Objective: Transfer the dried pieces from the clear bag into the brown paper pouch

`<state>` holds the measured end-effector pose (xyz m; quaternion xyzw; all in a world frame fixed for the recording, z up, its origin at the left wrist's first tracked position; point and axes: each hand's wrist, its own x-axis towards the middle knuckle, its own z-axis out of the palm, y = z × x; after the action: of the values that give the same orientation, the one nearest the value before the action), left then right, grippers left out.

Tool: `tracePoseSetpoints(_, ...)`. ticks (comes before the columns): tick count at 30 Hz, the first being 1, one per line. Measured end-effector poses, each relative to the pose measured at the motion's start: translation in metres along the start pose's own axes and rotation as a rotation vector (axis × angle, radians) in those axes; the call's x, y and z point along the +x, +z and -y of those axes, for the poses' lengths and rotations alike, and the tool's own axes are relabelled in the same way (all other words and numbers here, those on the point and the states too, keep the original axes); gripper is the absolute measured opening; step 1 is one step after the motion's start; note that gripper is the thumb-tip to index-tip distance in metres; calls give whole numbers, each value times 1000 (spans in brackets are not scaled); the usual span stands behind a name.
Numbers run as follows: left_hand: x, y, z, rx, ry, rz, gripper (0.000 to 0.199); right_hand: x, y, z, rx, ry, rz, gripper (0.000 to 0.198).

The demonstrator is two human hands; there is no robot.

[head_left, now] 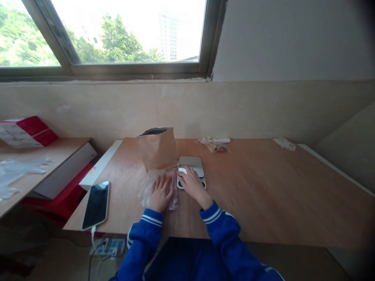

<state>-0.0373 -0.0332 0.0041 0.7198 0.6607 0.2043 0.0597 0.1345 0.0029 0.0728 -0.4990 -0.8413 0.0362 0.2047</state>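
Observation:
My left hand (161, 192) lies flat with its fingers stretched over clear plastic zip bags (173, 203) on the table. A small white object (182, 170) is in the fingers of my right hand (190, 181), over the kitchen scale (191, 161); its kind is too small to make out. The scale has a shiny weighing plate and dark round buttons at its near edge, partly covered by that hand. Just beyond my left hand stands an upright brown paper pouch (158, 150), its top open and its inside dark.
A phone (96, 205) with a charging cable lies at the table's left edge. Small clear bags with contents (217, 148) lie at the back, and a whitish crumpled item (284, 144) sits farther right. A power strip (111, 247) is below. Another table (70, 146) holds a red-and-white box (35, 132).

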Motion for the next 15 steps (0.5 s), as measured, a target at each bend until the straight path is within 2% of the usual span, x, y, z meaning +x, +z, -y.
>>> tracePoseSetpoints(4,2,-1,9,-40,-14,37,56,31,20,1,-112,-90,123,30)
tracePoseSetpoints(9,4,-2,8,-111,-8,48,51,32,25,-10,-45,-74,113,33)
tracePoseSetpoints(12,7,-20,-3,-203,-4,3,46,16,14,-17,87,-69,18,36)
tracePoseSetpoints(15,17,-62,-16,-347,90,-81,38,-12,2,-32,247,72,-215,37)
